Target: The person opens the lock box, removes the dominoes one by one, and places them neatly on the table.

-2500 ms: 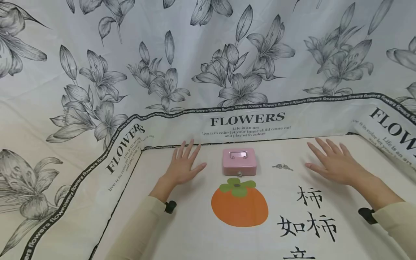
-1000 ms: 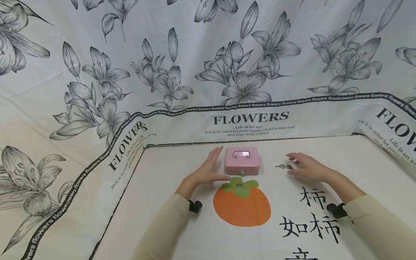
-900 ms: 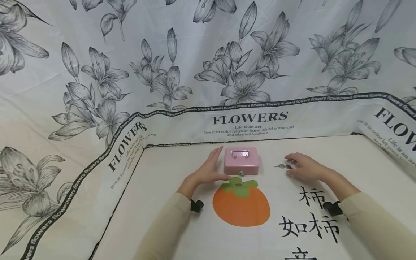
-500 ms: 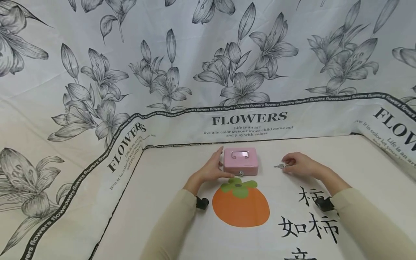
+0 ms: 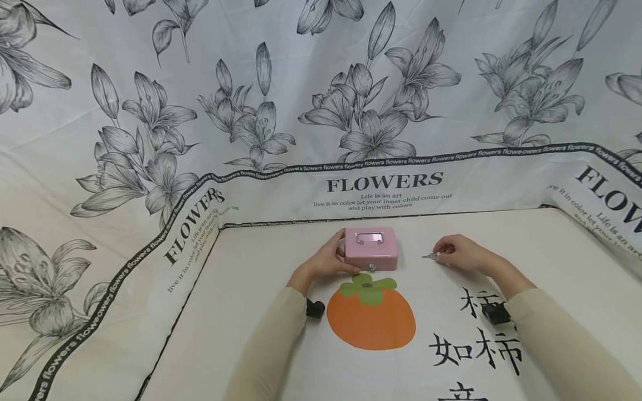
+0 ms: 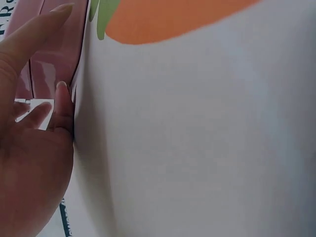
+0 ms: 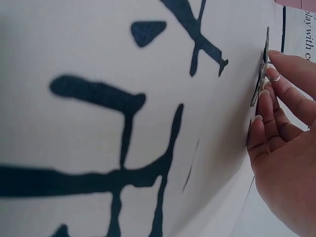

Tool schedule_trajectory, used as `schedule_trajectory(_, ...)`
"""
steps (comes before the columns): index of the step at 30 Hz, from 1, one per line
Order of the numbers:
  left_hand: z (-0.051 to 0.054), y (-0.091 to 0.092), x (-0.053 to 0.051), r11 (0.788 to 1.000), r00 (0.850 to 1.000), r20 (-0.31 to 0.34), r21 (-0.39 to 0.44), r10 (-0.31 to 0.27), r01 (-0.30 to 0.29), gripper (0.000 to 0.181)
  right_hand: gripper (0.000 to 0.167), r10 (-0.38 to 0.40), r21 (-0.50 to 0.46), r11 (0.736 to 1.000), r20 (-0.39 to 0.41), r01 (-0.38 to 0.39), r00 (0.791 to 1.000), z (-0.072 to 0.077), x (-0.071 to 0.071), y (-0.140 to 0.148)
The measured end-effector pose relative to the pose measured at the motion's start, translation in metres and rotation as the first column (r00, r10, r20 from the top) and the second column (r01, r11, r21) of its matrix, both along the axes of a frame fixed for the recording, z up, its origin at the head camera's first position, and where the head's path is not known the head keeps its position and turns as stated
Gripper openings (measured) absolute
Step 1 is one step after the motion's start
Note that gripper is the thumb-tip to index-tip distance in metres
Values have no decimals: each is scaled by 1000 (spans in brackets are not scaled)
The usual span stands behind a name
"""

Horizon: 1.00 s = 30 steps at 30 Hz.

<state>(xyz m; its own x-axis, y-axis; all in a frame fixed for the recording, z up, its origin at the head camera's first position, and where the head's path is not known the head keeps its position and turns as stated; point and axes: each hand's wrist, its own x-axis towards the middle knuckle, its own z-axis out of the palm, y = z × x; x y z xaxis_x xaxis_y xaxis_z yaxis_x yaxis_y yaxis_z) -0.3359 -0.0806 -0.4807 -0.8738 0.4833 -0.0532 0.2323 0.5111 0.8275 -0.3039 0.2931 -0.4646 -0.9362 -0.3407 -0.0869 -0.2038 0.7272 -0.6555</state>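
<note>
A closed pink metal box with a handle on its lid and a lock at the front stands near the back of the table. My left hand holds its left side, thumb along the front and fingers around the back corner; in the left wrist view the hand lies against the pink box. To the right of the box, my right hand pinches small silver keys. The right wrist view shows the keys between the thumb and fingers of that hand, close to the cloth.
The white tablecloth bears a printed orange persimmon in front of the box and large black characters at the right. Behind and at both sides hangs a flower-printed curtain.
Both hands have come inward from their spread positions. My left hand has moved onto the box's left side, and my right hand has closed its fingertips on the keys.
</note>
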Motion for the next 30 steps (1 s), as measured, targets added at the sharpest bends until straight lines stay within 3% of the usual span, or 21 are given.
schedule_trajectory(13, -4, -4, -4, 1000, 1000, 2, -11, -16, 16, 111, 18, 5, 7, 1000, -3, -5, 1000, 2, 1, -7)
schedule_trajectory(23, -2, -5, -9, 997, 996, 56, 38, -68, 66, 107, 15, 3, 21, 1000, 7, -3, 1000, 5, 2, -4)
schedule_trajectory(30, -5, -3, -10, 996, 996, 68, 66, -58, 54, 107, 13, 12, 25, 1000, 10, -12, 1000, 4, 3, -1)
